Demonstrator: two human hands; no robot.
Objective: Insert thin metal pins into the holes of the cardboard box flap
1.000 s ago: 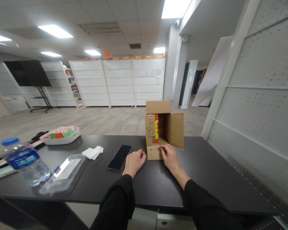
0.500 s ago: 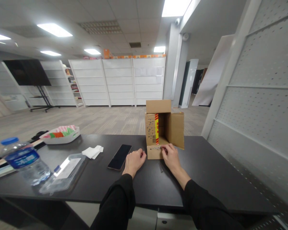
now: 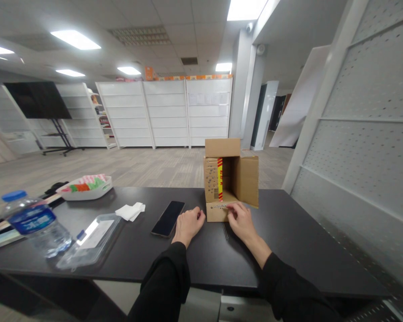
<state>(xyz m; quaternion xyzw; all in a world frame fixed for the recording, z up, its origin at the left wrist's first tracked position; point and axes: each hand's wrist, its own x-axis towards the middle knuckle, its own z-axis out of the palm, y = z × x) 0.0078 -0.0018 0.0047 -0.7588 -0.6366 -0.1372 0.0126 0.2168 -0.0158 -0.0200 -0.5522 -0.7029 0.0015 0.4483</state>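
Note:
An open cardboard box (image 3: 248,181) stands on the dark table, its front flap (image 3: 216,217) folded down toward me. Small holes or metal bits line that flap; they are too small to tell apart. The fingertips of my right hand (image 3: 242,222) are pinched together at the flap's right part, and whatever they hold is hidden. My left hand (image 3: 189,225) rests curled beside the flap's left edge, closed, its inside out of sight. Between the hands, below the flap, lie a few thin metal screws or nails (image 3: 225,232).
A phone (image 3: 168,218) lies left of my left hand. Farther left are white tissue (image 3: 130,211), a clear plastic case (image 3: 90,241), a water bottle (image 3: 36,226) and a white basket (image 3: 85,193) with colourful packets. A perforated panel (image 3: 362,179) rises at the right.
My right hand has shifted very slightly along the flap to the right, its fingers still pinched. My left hand stays beside the flap. The whole view has tilted a little.

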